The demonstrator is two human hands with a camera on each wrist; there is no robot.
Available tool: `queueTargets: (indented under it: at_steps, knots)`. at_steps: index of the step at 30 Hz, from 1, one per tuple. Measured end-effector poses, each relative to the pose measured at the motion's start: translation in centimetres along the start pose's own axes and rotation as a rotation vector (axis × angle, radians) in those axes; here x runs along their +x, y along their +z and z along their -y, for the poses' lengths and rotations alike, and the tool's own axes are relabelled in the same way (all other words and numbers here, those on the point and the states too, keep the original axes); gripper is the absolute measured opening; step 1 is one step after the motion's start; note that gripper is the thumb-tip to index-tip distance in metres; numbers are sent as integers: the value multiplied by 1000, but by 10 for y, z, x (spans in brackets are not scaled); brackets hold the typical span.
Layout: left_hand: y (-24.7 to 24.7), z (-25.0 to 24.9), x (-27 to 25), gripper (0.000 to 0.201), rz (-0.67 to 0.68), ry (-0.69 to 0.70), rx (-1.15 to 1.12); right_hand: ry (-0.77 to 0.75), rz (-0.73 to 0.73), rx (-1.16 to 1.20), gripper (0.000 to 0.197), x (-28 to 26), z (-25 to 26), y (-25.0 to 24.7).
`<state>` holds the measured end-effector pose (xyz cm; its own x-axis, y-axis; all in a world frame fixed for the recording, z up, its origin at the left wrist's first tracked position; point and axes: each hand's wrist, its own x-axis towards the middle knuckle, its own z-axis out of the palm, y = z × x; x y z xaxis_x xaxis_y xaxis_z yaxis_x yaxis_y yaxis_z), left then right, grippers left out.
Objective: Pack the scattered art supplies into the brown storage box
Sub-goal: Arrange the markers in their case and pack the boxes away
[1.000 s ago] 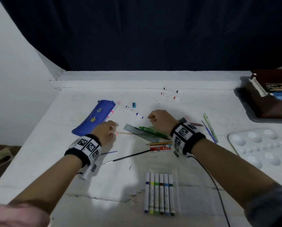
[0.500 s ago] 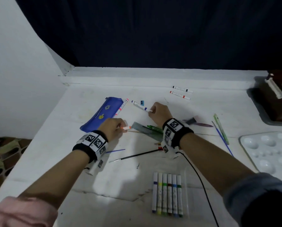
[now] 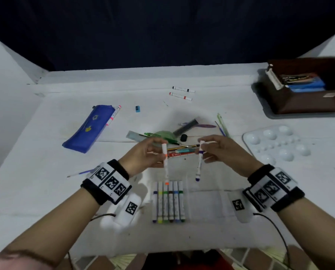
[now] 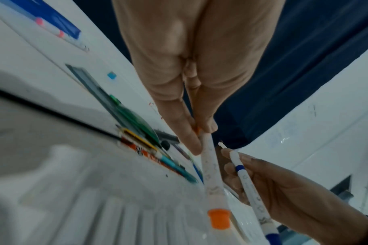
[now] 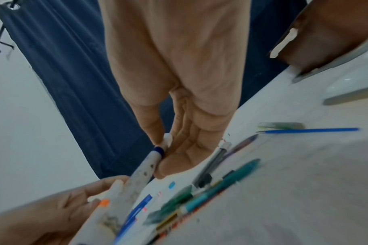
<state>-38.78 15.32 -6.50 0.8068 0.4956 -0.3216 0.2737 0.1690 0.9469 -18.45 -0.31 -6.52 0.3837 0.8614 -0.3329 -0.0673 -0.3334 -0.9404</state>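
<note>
Above white table (image 3: 45,191), two hand-held markers, roughly upright, seemingly caps down.

The head view looks forward and down from above the near edge of the table (image 3: 45,191), taking in the whole top as far as the dark curtain (image 3: 162,26) behind it. Both wrist views sit close under a palm and face along the fingers, strongly tilted. The left wrist view looks past the left hand (image 4: 191,74) toward the right hand (image 4: 294,195). The right wrist view looks past the right hand (image 5: 179,74) toward the left hand (image 5: 59,212). All three views share the pen pile (image 3: 174,145) (image 4: 149,140) (image 5: 199,199), both markers and the curtain.
</note>
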Motion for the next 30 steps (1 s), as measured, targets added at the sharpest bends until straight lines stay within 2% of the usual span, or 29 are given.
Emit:
queueTargets:
  at_steps: [4,9,16,22,25,30]
  knots:
    - [36,20,3,37,25,-86,105,57,22,-59,20,-22,-32,-4]
    - [68,42,-2,35,84,-102,380,77,9,-229,14,-34,-63,1]
    - [91,51,-5,36,-25,-100,436,54,18,-238,22,-34,-73,17]
    - [95,57,-5,37,-98,-12,630,26,-10,-260,22,-31,-78,24]
    - [95,61,-6,44,-61,67,803,-5,12,-379,30,-32,-82,25]
    - [92,65,-13,48,-29,136,807,-82,92,-602,47,-36,-77,22]
